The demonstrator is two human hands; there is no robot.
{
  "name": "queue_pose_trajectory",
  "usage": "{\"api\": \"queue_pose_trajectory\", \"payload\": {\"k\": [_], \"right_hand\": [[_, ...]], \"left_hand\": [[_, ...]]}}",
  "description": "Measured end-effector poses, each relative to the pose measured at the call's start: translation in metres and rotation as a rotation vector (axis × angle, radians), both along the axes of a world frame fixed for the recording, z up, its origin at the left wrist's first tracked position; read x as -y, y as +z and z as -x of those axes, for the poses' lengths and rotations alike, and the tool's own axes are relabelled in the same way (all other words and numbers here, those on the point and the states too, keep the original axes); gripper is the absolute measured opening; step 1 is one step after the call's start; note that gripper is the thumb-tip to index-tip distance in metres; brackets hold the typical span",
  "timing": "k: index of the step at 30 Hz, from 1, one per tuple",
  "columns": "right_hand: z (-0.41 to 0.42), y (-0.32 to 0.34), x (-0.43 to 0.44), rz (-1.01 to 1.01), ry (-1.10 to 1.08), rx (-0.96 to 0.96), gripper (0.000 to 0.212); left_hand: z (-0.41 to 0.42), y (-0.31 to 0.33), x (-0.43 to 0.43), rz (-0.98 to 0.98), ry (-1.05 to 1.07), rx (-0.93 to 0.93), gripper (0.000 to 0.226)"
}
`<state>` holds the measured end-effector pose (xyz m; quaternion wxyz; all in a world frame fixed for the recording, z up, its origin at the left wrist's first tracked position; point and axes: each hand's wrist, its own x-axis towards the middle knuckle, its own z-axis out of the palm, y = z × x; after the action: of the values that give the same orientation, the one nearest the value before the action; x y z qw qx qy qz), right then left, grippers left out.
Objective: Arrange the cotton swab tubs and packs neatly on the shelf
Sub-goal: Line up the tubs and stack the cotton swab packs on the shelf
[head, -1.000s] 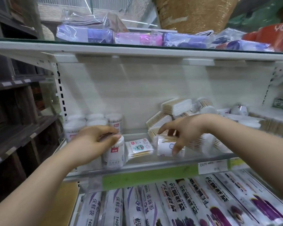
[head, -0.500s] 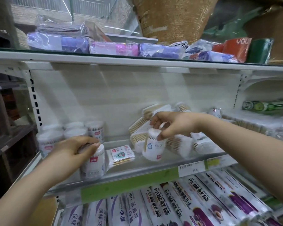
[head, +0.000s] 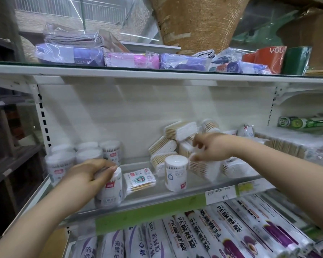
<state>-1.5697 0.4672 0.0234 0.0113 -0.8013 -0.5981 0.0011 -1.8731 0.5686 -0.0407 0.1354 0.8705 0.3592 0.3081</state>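
Left hand [head: 90,175] grips a cotton swab tub [head: 111,187] at the front left of the shelf [head: 157,201]; right hand [head: 212,148] is in the heap of swab packs [head: 172,130].

The left fingers and thumb curl over the tub's top, and it stands upright against the shelf's clear front rail. The right hand's fingers are bent down onto the tumbled packs, but blur hides whether they pinch one. Just right of the held tub lies a flat cartoon-printed swab pack [head: 139,180]. Beyond that a second tub [head: 176,173] stands upright by itself, in front of the heap. A cluster of tubs [head: 86,153] fills the back left corner. A handwritten price label [head: 220,196] hangs on the rail, with PE plastic wrap rolls [head: 231,231] on the tier below.
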Motion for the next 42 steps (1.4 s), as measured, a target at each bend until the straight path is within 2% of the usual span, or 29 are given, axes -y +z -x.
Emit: {"api": "queue_pose_trajectory", "payload": {"k": [2,4,8,10,13,15,17,21,24,26,30,32,34,36,38,40,42], "right_hand": [[0.002,-0.01,0.003,0.123,-0.047,0.194,0.061],[0.005,-0.024,0.005,0.175,-0.073,0.258,0.064],[0.007,-0.035,0.006,0.111,-0.114,0.219,0.064],[0.004,-0.027,0.009,0.036,-0.13,0.086,0.062],[-0.002,-0.009,0.021,-0.175,-0.127,-0.252,0.05],[-0.004,-0.002,0.026,-0.307,-0.107,-0.696,0.043],[-0.001,0.0,0.027,-0.344,-0.057,-1.11,0.037],[0.015,-0.003,0.019,-0.448,0.053,-1.619,0.049],[0.034,-0.007,0.012,-0.367,0.118,-1.886,0.051],[0.049,-0.006,0.005,-0.254,0.109,-1.889,0.049],[0.073,-0.002,-0.013,-0.116,0.04,-1.748,0.049],[0.083,0.0,-0.022,-0.08,0.027,-1.671,0.05],[0.093,0.002,-0.029,-0.039,0.037,-1.616,0.052],[0.1,0.005,-0.034,-0.014,0.051,-1.564,0.056],[0.104,0.01,-0.037,-0.025,0.075,-1.535,0.063],[0.105,0.016,-0.038,-0.054,0.131,-1.557,0.066],[0.104,0.022,-0.035,-0.077,0.218,-1.606,0.056]], "left_hand": [[0.0,-0.001,0.0,0.003,0.009,-0.005,0.011],[0.0,-0.001,-0.001,0.013,0.012,-0.004,0.011],[0.0,-0.004,-0.001,0.055,0.016,0.024,0.013],[-0.001,-0.003,-0.001,0.078,0.021,0.04,0.01],[-0.002,0.001,-0.001,0.108,0.02,0.014,0.019],[-0.002,0.005,0.001,0.145,0.005,0.002,0.025],[-0.003,0.009,0.002,0.193,-0.01,0.009,0.021],[-0.005,0.013,0.002,0.177,0.004,0.03,0.038],[-0.007,0.017,0.008,0.097,0.005,0.086,0.043],[-0.008,0.021,0.014,0.04,-0.007,0.115,0.05],[-0.014,0.034,0.016,-0.152,-0.074,0.146,0.065],[-0.019,0.039,0.014,-0.304,-0.125,0.072,0.068],[-0.021,0.042,0.013,-0.369,-0.158,-0.006,0.068],[-0.022,0.043,0.013,-0.342,-0.189,0.0,0.07],[-0.02,0.043,0.012,-0.256,-0.187,0.08,0.07],[-0.018,0.043,0.01,-0.037,-0.171,0.232,0.069],[-0.014,0.04,0.008,0.207,-0.172,0.353,0.064]]}}
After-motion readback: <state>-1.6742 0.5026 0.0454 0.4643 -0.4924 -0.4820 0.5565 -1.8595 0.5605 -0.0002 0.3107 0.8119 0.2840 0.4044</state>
